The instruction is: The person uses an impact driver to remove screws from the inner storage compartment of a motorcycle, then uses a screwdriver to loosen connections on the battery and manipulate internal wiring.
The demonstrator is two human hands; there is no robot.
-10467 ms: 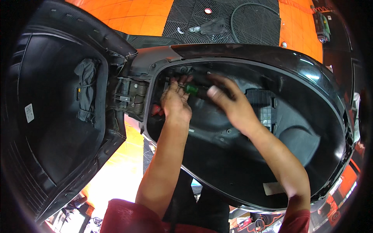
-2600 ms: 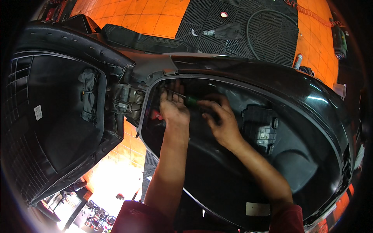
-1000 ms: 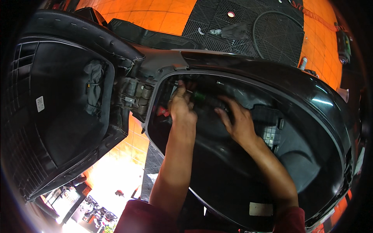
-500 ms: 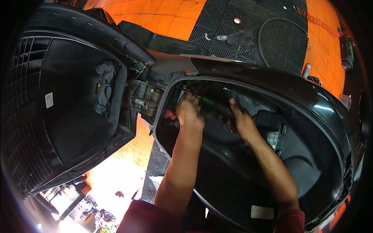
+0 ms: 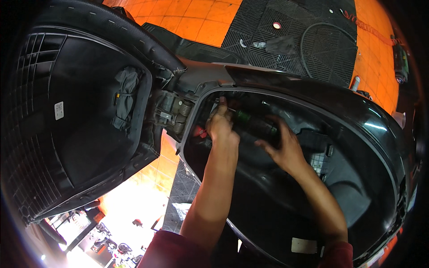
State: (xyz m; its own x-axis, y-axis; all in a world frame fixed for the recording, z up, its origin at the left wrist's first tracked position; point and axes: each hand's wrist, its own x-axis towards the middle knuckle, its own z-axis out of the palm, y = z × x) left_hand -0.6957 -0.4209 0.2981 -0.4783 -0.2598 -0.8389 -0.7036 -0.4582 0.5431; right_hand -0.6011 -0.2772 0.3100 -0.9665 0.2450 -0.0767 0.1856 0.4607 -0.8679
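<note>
My left hand point(image 5: 221, 126) reaches into the front of a black scooter's under-seat storage bin point(image 5: 250, 210). Its fingers are closed, with the thumb pointing up, at the narrow end of a dark cylindrical tool point(image 5: 257, 124) with a green band. The tool lies roughly level, and its exact kind is too dark to make out. My right hand point(image 5: 286, 149) curves around the tool's thick end, thumb and fingers apart. Beside my left wrist is a red part point(image 5: 199, 131). What the left fingers press against is hidden.
The seat point(image 5: 89, 102) is tipped up at the left on its spring hinge point(image 5: 176, 111), a dark cloth bundle strapped to its underside. A pale label point(image 5: 304, 245) is on the bin's near side. Beyond the scooter lie a black floor mat point(image 5: 286, 27) and a red coiled hose point(image 5: 371, 29).
My right hand has opened wider, its thumb swinging down from the tool and its fingers now at the tool's far end. My left thumb has extended upward. The whole view has shifted slightly.
</note>
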